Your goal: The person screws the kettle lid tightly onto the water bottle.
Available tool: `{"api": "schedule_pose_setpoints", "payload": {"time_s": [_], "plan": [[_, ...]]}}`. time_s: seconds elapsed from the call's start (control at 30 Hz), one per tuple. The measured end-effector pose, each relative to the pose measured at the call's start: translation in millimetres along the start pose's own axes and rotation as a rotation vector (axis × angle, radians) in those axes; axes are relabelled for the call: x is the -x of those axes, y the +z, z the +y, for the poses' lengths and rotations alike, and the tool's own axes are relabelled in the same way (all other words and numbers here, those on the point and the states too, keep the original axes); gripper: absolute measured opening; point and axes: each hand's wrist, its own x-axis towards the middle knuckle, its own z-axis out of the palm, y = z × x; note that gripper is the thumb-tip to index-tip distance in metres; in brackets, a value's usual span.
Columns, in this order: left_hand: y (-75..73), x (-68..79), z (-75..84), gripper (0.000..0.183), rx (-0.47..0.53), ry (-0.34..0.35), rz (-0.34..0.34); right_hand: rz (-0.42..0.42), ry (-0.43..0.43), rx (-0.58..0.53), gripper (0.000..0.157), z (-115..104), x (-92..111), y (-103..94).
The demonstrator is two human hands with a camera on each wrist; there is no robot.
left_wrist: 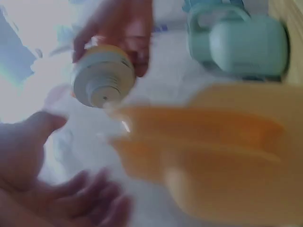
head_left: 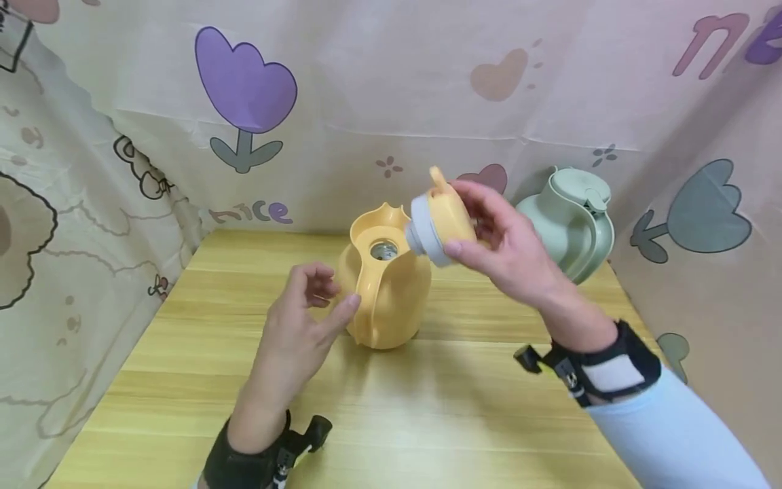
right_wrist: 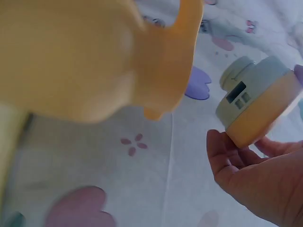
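While my left grip [head_left: 299,322] is released just beside the yellow jug [head_left: 403,295], which stands upright on the wooden surface [head_left: 464,421], I see my right grip [head_left: 510,244] grasping a tilted yellow-and-gray stopper [head_left: 448,219] near its open mouth [head_left: 384,250]; farther back, a green jug [head_left: 562,221] stands before patterned cloth [head_left: 379,81].

Yellow jug [left_wrist: 227,172] blurred in left wrist view, green jug [head_left: 563,219] partly behind right hand [head_left: 510,248]
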Motion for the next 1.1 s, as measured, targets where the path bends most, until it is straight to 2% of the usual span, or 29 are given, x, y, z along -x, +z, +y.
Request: {"api": "schedule_pose_setpoints", "payload": {"time_s": [0.07,0.1,0.17,0.23,0.33,0.47,0.77,1.1], "plan": [[2.0,-5.2,-11.2,0.055,0.0,-0.142,-0.142,-0.043,0.044,0.149,0.065,-6,-19,1.8],[5.2,-7.3,-16.0,0.056,0.018,-0.183,-0.199,-0.067,0.056,0.226,0.066,-8,-27,4.6],[15.1,-11.4,-22.6,0.05,0.085,-0.212,-0.254,-0.127,0.061,0.355,0.07,-9,-45,12.2],[26.2,-13.1,-26.1,0.041,0.176,-0.195,-0.256,-0.188,0.045,0.46,0.074,-7,-58,21.2],[42.5,-13.4,-27.1,0.034,0.341,-0.123,-0.237,-0.255,-0.001,0.561,0.075,-1,-71,32.3],[58.0,-11.0,-23.2,0.038,0.44,-0.067,-0.23,-0.298,-0.045,0.632,0.07,5,-74,38.0],[67.1,-8.1,-18.9,0.037,0.462,-0.037,-0.176,-0.354,-0.019,0.716,0.073,5,-71,41.9],[67.2,-8.0,-19.7,0.037,0.429,-0.013,-0.164,-0.321,-0.031,0.857,0.082,4,-69,47.4]]}}
